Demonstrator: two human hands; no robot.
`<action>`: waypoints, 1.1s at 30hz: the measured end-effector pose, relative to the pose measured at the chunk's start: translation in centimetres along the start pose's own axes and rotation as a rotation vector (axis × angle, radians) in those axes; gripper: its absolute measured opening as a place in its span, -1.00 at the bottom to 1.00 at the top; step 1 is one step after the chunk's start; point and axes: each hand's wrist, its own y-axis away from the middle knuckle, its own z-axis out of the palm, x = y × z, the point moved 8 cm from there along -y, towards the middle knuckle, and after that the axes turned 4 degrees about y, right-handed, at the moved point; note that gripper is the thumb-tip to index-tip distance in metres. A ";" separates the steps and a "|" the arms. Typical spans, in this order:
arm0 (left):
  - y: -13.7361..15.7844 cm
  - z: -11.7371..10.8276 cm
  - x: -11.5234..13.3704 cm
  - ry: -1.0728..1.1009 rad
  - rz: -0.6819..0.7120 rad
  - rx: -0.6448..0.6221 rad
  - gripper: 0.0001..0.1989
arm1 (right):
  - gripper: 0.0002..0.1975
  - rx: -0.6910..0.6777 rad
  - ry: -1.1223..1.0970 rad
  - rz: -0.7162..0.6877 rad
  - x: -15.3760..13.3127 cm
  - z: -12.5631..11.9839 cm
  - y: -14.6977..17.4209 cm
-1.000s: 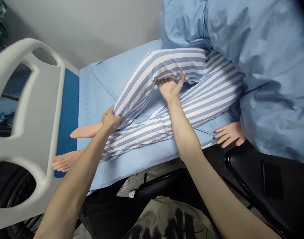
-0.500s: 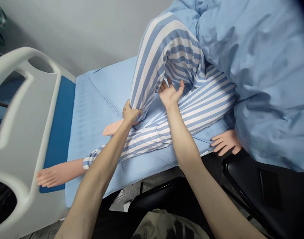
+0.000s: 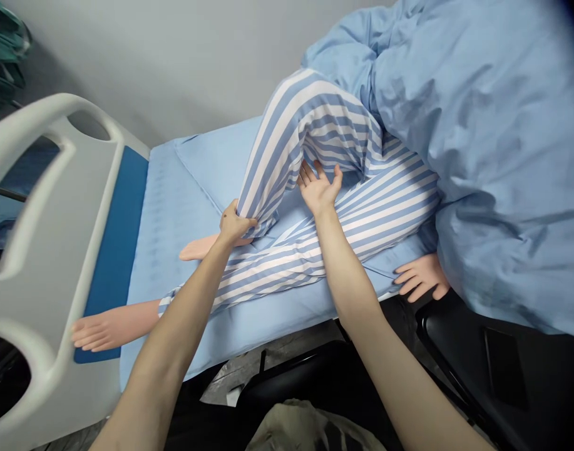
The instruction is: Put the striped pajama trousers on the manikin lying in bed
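Observation:
A manikin in striped trousers lies on the bed, one leg bent [image 3: 272, 138] with its knee raised, the other leg [image 3: 287, 263] stretched out. Around the lower shin of the bent leg, just above the ankle, my left hand [image 3: 235, 222] is closed. The foot [image 3: 198, 247] of that leg rests on the sheet. My right hand [image 3: 319, 190] lies palm up beneath the bent knee, its fingers spread, some fingertips at the back of the calf. The straight leg's bare foot [image 3: 108, 327] points toward the footboard.
A pale footboard [image 3: 52, 207] with a blue panel closes off the left end. A blue quilt [image 3: 493, 156] covers the manikin's upper body, its hand [image 3: 420, 275] sticking out at the bed's near edge. Black chairs [image 3: 484, 357] stand along the near side; a grey wall [image 3: 197, 56] lies behind.
The bent knee has come down and the lower shin and foot have slid left toward the footboard, with my left hand around the shin. My right hand stays under the knee.

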 end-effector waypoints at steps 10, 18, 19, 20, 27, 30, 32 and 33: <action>2.2 -5.8 -5.1 -0.231 -0.025 -0.039 -0.47 | -0.53 0.058 -0.009 -0.017 0.4 -1.0 -0.8; 3.1 -7.7 -9.8 -0.588 -0.020 -0.255 -0.39 | -0.59 0.165 0.068 -0.039 2.9 -2.4 -1.5; 3.1 -7.6 -10.0 -0.616 -0.019 -0.285 -0.36 | -0.58 0.171 0.074 -0.023 3.2 -2.6 -1.5; 3.0 -7.5 -10.2 -0.640 -0.019 -0.311 -0.33 | -0.59 0.186 0.078 -0.003 3.4 -2.8 -1.4; 3.2 -7.5 -10.9 -0.711 -0.013 -0.328 -0.31 | -0.59 0.236 0.117 0.060 4.1 -4.0 -1.7; 3.4 -7.3 -10.9 -0.718 -0.006 -0.323 -0.31 | -0.60 0.249 0.121 0.081 4.4 -4.7 -2.2; 3.4 -7.2 -10.9 -0.731 -0.005 -0.318 -0.33 | -0.62 0.273 0.130 0.095 4.6 -5.2 -2.4; 3.4 -7.1 -10.9 -0.737 -0.002 -0.317 -0.33 | -0.63 0.284 0.141 0.095 4.7 -5.5 -2.4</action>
